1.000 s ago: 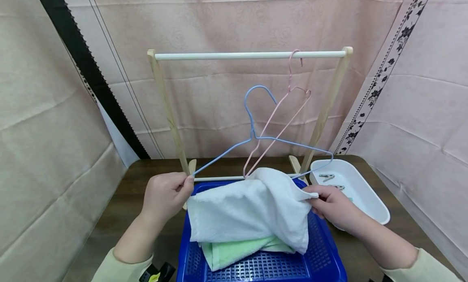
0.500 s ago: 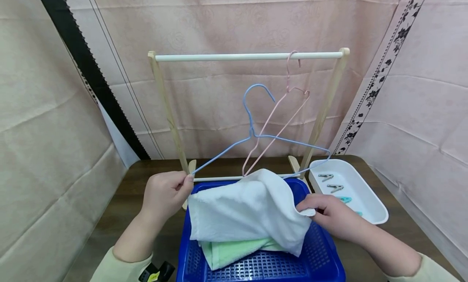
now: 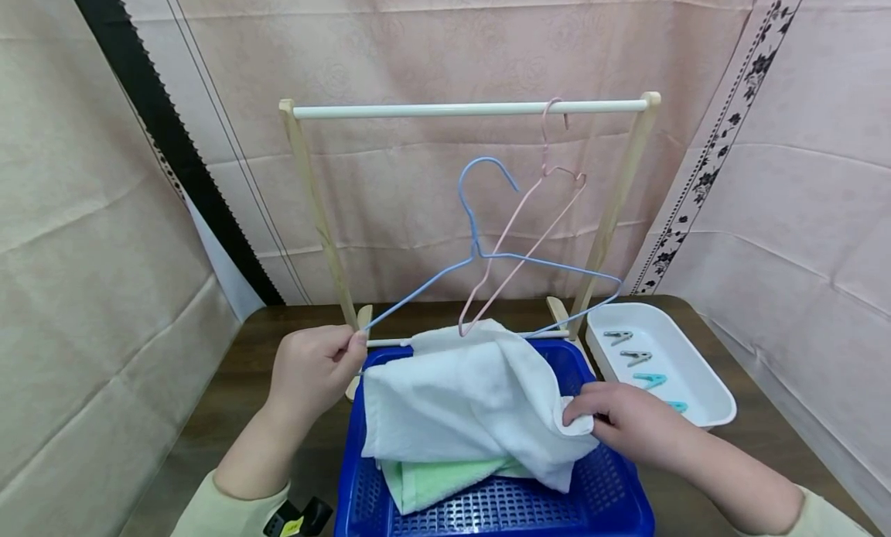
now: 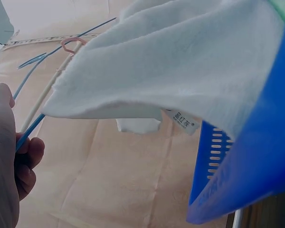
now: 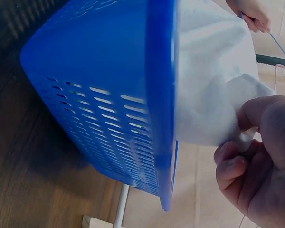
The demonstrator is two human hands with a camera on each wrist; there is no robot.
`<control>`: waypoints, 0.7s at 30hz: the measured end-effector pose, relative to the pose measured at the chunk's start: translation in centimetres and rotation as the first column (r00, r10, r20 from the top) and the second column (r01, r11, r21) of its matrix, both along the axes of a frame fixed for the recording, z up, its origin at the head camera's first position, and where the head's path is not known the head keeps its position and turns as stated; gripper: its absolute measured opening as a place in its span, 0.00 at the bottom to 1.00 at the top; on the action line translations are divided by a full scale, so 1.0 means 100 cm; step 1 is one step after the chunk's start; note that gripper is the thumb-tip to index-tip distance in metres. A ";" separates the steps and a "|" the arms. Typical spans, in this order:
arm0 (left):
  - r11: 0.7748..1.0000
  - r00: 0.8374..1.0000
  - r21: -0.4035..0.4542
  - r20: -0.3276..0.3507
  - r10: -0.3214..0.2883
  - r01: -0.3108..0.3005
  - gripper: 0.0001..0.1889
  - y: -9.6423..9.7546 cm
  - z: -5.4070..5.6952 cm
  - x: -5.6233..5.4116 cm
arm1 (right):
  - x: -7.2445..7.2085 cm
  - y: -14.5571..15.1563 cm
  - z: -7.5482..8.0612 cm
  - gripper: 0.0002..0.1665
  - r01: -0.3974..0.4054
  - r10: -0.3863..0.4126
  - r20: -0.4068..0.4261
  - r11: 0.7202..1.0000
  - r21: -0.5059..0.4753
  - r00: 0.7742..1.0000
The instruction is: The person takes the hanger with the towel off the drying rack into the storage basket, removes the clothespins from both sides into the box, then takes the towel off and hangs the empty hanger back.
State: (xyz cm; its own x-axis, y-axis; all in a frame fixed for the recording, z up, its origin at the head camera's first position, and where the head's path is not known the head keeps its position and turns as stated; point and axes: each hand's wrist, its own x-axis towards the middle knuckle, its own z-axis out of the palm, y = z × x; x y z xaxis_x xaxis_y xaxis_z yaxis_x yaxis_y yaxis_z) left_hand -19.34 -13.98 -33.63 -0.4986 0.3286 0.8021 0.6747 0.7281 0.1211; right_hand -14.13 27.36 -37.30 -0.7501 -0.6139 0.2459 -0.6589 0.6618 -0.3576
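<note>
My left hand (image 3: pixel 316 371) grips the left corner of a blue clothes hanger (image 3: pixel 425 287), whose hook points up and hangs free. A white towel (image 3: pixel 459 409) lies over the hanger's lower bar and covers it; in the left wrist view the bar runs under the towel (image 4: pixel 147 66) beside my fingers. With thumb and fingers my right hand (image 3: pixel 636 425) pinches the towel's right edge, which is bunched there. Below the towel, a light green cloth (image 3: pixel 438 483) lies in a blue basket (image 3: pixel 605 490). A printed label (image 4: pixel 183 122) shows under the towel.
Behind the basket stands a rack with a white rail (image 3: pixel 418 111) and wooden posts. A pink hanger (image 3: pixel 511 231) hangs on the rail, close behind the blue one. To the right, a white tray (image 3: pixel 713 409) holds several clothespins (image 3: pixel 650 380). Fabric curtains surround the table (image 3: pixel 209 436).
My right hand has drawn the towel's right edge left and downward. More of the towel's far part shows behind the bar. The blue hanger has shifted slightly left; my left hand keeps its grip.
</note>
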 end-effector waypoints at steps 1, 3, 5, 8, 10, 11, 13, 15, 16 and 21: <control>1.000 1.000 0.000 0.001 0.001 -0.001 0.19 0.000 0.000 0.000 | 0.000 -0.001 0.000 0.22 0.013 -0.013 0.005 1.000 0.016 1.000; 1.000 1.000 0.001 0.002 0.006 -0.006 0.19 -0.001 0.000 0.000 | 0.000 -0.002 0.000 0.20 0.036 -0.036 0.014 0.998 0.053 0.999; 1.000 1.000 0.002 0.003 0.008 -0.008 0.19 -0.002 0.000 -0.001 | 0.000 -0.003 -0.001 0.19 0.051 -0.053 0.023 0.995 0.089 0.998; 1.000 1.000 0.003 0.005 0.009 -0.009 0.19 -0.002 -0.001 -0.001 | 0.000 -0.005 -0.002 0.18 0.067 -0.071 0.025 0.989 0.134 0.997; 1.000 1.000 0.003 0.005 0.007 -0.007 0.19 -0.003 -0.001 -0.002 | 0.000 -0.005 -0.003 0.17 0.075 -0.079 0.022 0.985 0.156 0.997; 1.000 1.000 0.002 0.003 0.007 -0.007 0.19 -0.003 -0.002 -0.002 | 0.000 -0.005 -0.004 0.17 0.078 -0.083 0.020 0.983 0.168 0.996; 1.000 1.000 -0.001 -0.003 0.009 -0.009 0.19 -0.003 -0.002 -0.002 | 0.000 -0.006 -0.005 0.16 0.079 -0.084 0.016 0.978 0.192 0.996; 1.000 1.000 -0.001 -0.011 0.011 -0.011 0.20 -0.003 -0.002 -0.003 | 0.000 -0.006 -0.006 0.15 0.072 -0.079 0.022 0.974 0.216 0.997; 1.000 1.000 0.001 -0.013 0.011 -0.011 0.20 -0.003 -0.002 -0.003 | 0.000 -0.007 -0.007 0.15 0.067 -0.075 0.027 0.972 0.227 0.997; 1.000 1.000 0.010 -0.008 0.017 -0.017 0.20 -0.004 -0.002 -0.003 | 0.000 -0.007 -0.010 0.14 0.050 -0.068 0.061 0.964 0.262 0.996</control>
State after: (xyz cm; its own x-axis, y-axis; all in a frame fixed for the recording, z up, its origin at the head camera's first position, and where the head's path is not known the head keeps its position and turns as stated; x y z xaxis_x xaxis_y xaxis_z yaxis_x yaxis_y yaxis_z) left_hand -19.66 -14.40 -33.83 -0.4978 0.3121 0.8092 0.6631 0.7383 0.1231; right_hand -14.11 26.62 -38.31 -0.7965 -0.6038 0.0305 -0.5956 0.7751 -0.2109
